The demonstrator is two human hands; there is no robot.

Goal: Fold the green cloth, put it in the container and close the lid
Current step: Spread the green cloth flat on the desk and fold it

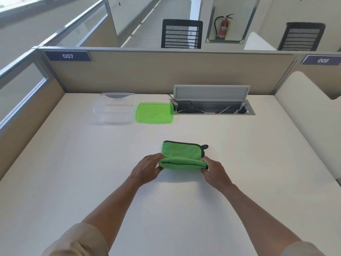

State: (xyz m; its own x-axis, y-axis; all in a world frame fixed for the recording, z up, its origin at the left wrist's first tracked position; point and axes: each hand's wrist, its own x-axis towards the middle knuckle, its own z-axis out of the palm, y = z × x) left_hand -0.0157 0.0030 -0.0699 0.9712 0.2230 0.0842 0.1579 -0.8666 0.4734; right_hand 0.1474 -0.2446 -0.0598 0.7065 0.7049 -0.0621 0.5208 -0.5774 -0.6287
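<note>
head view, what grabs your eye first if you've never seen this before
The bright green cloth at the middle of the white desk, its near folded edge held by the left hand and right hand. Behind it, a green lid lies beside a clear, open container.

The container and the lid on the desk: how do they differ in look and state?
The container is clear and colourless; the lid is translucent green. The container is deep, with walls, and stands open and empty; the lid is flat and lies beside it on the right, not on it. Both are rectangular with rounded corners, rest on the desk, and neither hand touches them.
</note>
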